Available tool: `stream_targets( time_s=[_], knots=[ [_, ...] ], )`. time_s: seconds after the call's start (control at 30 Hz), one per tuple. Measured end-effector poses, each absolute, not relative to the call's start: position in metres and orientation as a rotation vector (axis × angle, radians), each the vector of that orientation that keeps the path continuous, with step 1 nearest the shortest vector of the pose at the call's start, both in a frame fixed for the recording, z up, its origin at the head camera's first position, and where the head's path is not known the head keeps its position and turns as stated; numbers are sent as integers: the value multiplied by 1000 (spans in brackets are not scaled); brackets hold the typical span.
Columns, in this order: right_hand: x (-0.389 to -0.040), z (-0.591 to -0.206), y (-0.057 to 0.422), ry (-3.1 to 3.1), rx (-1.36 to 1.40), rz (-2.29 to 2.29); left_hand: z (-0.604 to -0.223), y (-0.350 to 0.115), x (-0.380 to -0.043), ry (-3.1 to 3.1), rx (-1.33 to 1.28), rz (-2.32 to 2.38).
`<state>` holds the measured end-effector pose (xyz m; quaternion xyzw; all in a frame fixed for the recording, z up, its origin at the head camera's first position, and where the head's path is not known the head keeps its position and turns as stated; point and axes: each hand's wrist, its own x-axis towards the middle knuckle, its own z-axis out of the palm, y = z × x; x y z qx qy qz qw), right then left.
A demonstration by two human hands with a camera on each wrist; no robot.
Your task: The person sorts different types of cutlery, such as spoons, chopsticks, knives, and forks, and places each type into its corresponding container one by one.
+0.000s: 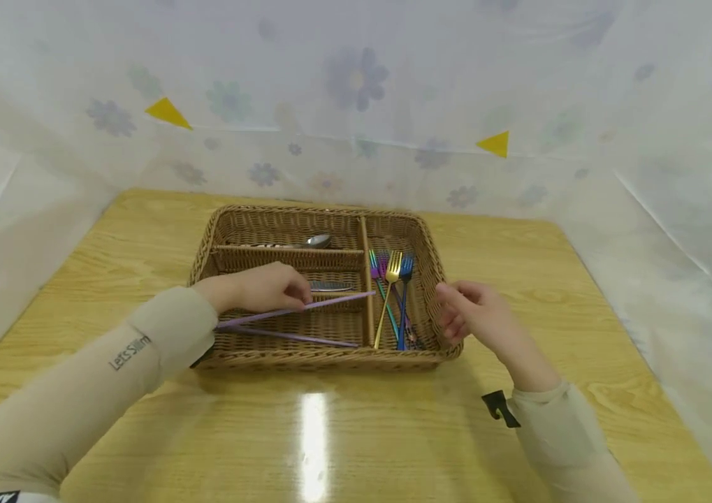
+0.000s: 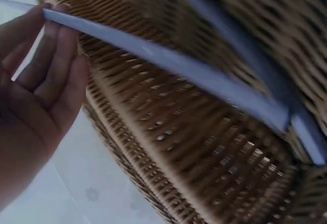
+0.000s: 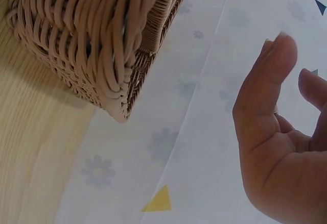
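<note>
Over the left side of a wicker basket, my left hand pinches a lavender chopstick between thumb and fingertips. The left wrist view shows the held chopstick slanting down into the basket, its thick end close to that of a second lavender chopstick. That second chopstick lies in the front left compartment. My right hand is at the basket's right rim with loosely bent fingers, holding nothing; its wrist view shows the hand apart from the wicker.
Several forks, gold, blue and rainbow-coloured, lie in the right compartment. A spoon is in the back left compartment, and a silver utensil in the middle one. The wooden table is bordered by flower-patterned white sheeting.
</note>
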<state>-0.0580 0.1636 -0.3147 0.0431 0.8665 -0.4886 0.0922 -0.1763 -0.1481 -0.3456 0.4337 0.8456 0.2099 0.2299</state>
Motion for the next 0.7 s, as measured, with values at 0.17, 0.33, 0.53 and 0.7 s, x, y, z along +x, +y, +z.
stream_targets(
  time_s=[0.17,0.33,0.53,0.7],
  knots=[
    [-55,-318,168,2589,129,-1425,-355,-150,-162,2431,1245,272],
    [-53,-320,168,2590,131,-1433,-359,-148,-155,2480,1265,88],
    [-53,-321,168,2589,119,-1450,-365,-140,-148,2485,1257,-64],
    [-53,-321,169,2612,124,-1422,-365,-139,-144,2483,1149,-141]
  ],
)
